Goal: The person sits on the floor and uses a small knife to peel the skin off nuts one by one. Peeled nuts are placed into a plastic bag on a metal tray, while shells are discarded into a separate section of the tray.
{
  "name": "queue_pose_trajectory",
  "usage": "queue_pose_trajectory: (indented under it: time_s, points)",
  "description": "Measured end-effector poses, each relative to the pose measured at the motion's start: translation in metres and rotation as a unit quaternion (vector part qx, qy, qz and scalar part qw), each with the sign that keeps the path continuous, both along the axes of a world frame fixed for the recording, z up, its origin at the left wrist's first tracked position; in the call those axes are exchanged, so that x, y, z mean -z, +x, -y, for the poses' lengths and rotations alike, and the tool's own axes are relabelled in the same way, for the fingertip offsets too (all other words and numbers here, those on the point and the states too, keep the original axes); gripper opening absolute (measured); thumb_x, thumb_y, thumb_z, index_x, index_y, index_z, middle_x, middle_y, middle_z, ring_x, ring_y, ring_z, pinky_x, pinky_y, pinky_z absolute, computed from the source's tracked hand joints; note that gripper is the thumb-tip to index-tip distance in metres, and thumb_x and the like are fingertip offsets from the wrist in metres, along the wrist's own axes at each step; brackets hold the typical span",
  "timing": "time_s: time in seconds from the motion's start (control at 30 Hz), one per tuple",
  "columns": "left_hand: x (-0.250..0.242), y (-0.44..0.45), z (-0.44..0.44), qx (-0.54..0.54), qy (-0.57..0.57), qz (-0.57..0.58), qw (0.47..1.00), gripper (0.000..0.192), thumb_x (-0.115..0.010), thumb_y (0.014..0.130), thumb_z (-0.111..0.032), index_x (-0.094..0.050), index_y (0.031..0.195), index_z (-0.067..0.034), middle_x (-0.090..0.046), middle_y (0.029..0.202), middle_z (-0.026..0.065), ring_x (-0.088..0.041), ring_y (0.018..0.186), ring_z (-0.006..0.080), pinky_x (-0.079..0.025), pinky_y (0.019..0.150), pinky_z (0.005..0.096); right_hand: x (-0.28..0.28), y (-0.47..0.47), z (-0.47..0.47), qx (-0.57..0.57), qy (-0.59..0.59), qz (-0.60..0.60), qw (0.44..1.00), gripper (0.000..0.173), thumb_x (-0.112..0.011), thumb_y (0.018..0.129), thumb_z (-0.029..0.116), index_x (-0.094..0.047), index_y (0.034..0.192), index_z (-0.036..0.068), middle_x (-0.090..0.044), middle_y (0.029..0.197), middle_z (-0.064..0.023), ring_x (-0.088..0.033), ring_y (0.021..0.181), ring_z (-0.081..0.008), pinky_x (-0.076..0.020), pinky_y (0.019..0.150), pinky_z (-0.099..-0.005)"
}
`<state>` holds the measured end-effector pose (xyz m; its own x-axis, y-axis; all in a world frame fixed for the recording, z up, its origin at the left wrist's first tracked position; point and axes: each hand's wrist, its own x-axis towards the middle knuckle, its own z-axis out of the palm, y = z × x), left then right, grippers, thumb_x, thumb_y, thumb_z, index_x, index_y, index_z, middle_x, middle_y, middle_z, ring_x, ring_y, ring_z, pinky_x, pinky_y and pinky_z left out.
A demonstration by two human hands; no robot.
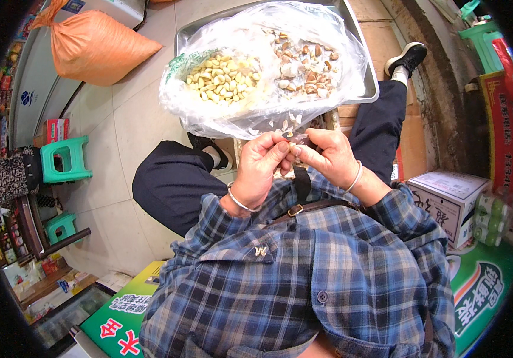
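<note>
Just in front of my belly, my left hand (258,168) and my right hand (330,156) meet, thumbs and fingertips pinching a small garlic clove (292,146) between them. The fingers hide most of the clove. Beyond them, a clear plastic bag (234,123) is spread over a metal tray (371,85). Peeled garlic cloves (225,78) are heaped on its left side. On the right lie unpeeled garlic cloves (314,83) mixed with loose skins. Several bits of garlic skin (295,118) rest on the bag's near edge, close above my fingertips.
A tied orange sack (100,47) stands on the tiled floor (120,121) at the far left. Green plastic stools (66,159) are nearer on that side. To the right, a white carton (446,201) sits beside green-wrapped bottles (491,217). My legs flank the tray's near side.
</note>
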<state>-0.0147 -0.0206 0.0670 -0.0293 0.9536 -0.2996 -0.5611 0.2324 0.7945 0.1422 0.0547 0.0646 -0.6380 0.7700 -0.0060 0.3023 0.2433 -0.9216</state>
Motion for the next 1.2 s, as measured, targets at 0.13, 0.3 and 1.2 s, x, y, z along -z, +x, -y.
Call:
queue_pose_trajectory:
  time_s: [0.13, 0.3, 1.2]
  points:
    - [0.001, -0.002, 0.000, 0.019, 0.004, -0.027, 0.999, 0.014, -0.056, 0.090, -0.016, -0.056, 0.086, -0.003, -0.056, 0.070, 0.0012, -0.049, 0.058, 0.0067, -0.040, 0.053, 0.0194, 0.004, 0.002, -0.002, -0.009, 0.038, 0.008, 0.999, 0.038, -0.066, 0.079, 0.038, -0.056, 0.065, 0.003, -0.053, 0.059, -0.0154, -0.055, 0.052, -0.0285, -0.0414, 0.048, -0.0352]
    - [-0.004, 0.003, 0.001, 0.026, -0.028, -0.015, 0.999, 0.015, -0.055, 0.091, -0.017, -0.057, 0.088, -0.003, -0.056, 0.071, 0.0003, -0.049, 0.060, 0.0062, -0.039, 0.053, 0.0195, 0.007, 0.003, -0.002, 0.002, 0.067, -0.006, 0.998, 0.042, -0.065, 0.078, 0.038, -0.053, 0.058, 0.003, -0.053, 0.056, -0.0144, -0.055, 0.049, -0.0292, -0.0406, 0.045, -0.0355]
    - [0.011, 0.000, -0.004, -0.088, 0.055, -0.038, 0.994, 0.015, -0.059, 0.085, -0.003, -0.056, 0.100, -0.002, -0.060, 0.088, 0.0028, -0.055, 0.078, 0.0089, -0.046, 0.073, 0.0221, -0.003, -0.001, -0.003, 0.011, -0.312, -0.125, 0.942, 0.021, -0.065, 0.080, 0.017, -0.061, 0.094, 0.001, -0.058, 0.076, 0.0018, -0.049, 0.066, -0.0040, -0.0405, 0.057, -0.0204]
